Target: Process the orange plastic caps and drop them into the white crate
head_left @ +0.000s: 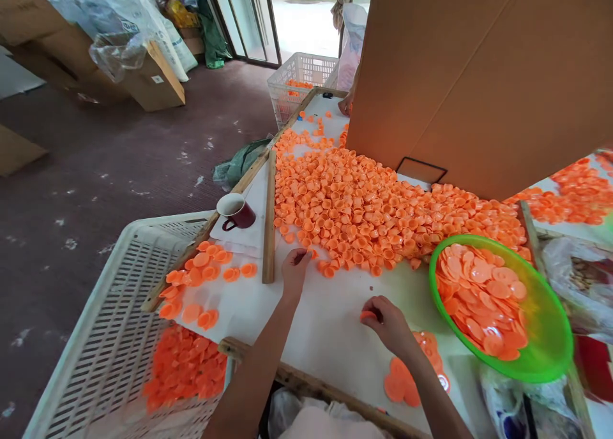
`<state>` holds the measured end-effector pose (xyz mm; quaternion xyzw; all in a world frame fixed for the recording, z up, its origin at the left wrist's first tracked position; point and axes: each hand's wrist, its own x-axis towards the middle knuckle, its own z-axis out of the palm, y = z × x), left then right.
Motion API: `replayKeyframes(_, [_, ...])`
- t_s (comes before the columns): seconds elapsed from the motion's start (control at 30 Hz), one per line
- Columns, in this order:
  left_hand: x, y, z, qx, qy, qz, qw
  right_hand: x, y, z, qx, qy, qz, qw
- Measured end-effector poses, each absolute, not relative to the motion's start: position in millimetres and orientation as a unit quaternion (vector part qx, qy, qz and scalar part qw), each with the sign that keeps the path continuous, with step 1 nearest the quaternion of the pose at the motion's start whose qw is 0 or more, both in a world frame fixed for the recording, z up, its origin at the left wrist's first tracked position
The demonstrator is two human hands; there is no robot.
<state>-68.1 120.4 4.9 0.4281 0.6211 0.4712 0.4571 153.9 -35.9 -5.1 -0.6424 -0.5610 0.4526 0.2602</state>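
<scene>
A large heap of small orange plastic cups (354, 203) covers the middle of the white table (330, 311). At its near left edge, my left hand (294, 272) is closed, fingertips pinched at a small orange cup (313, 254) that is mostly hidden. My right hand (389, 324) pinches an orange disc (368, 315) over the white surface. Below that hand, several flat orange discs (401, 381) lie partly behind my forearm. To the right, a green basin (550, 337) holds a pile of similar discs. Joined orange pieces (194, 276) are scattered at the table's left end.
A white plastic crate (119, 286) with orange pieces stands below the left edge. A mug (238, 212) sits behind a wooden strip (269, 228). A tall cardboard sheet (469, 75) blocks the far right; another person's hand (345, 104) shows beside it. Another crate (304, 69) stands beyond.
</scene>
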Motion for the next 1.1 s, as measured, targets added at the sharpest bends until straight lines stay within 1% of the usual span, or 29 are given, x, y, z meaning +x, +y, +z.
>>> replayKeyframes(0.1, [-68.9,119.6,15.9,0.405,0.617,0.487,0.466,130.5,-12.3,6.1,-0.619,-0.524,0.475,0.341])
replayKeyframes(0.23, [-60.6,103.9,41.3,0.394,0.604,0.506,0.473,106.5,12.3,27.7,-0.547,-0.406,0.585,0.44])
replayKeyframes(0.3, [-51.8,87.9,54.0,0.398,0.568,0.494,0.524,98.7,20.0,38.8,-0.511,-0.357,0.613,0.486])
replayKeyframes(0.37, [-42.5,70.3,61.7,0.387,0.525,0.467,0.598,93.4,24.8,47.9,-0.494,-0.326,0.614,0.522])
replayKeyframes(0.43, [-35.4,55.6,62.7,0.353,0.495,0.453,0.652,90.5,26.4,53.2,-0.495,-0.31,0.607,0.539])
replayKeyframes(0.5, [-31.8,46.5,58.8,0.322,0.48,0.452,0.679,89.4,24.8,54.4,-0.5,-0.302,0.604,0.542])
replayKeyframes(0.7, [-32.8,42.3,50.6,0.319,0.474,0.424,0.703,91.9,14.7,44.6,-0.463,-0.248,0.646,0.554])
replayKeyframes(0.77, [-34.1,41.6,54.0,0.34,0.488,0.431,0.679,93.5,13.1,40.7,-0.457,-0.224,0.656,0.558])
replayKeyframes(0.8, [-34.7,40.7,56.5,0.368,0.501,0.439,0.649,94.1,12.5,39.1,-0.461,-0.214,0.655,0.559])
replayKeyframes(0.9, [-36.0,37.4,63.1,0.544,0.516,0.446,0.489,94.9,11.1,37.5,-0.479,-0.196,0.646,0.561])
replayKeyframes(1.0, [-35.8,35.0,61.5,0.714,0.461,0.409,0.332,94.0,8.9,41.1,-0.476,-0.195,0.644,0.566])
replayKeyframes(1.03, [-35.5,34.8,58.8,0.741,0.448,0.397,0.303,93.8,7.9,42.7,-0.47,-0.192,0.647,0.57])
replayKeyframes(1.1, [-35.1,35.2,52.0,0.759,0.45,0.381,0.276,93.9,4.9,44.8,-0.453,-0.183,0.656,0.575])
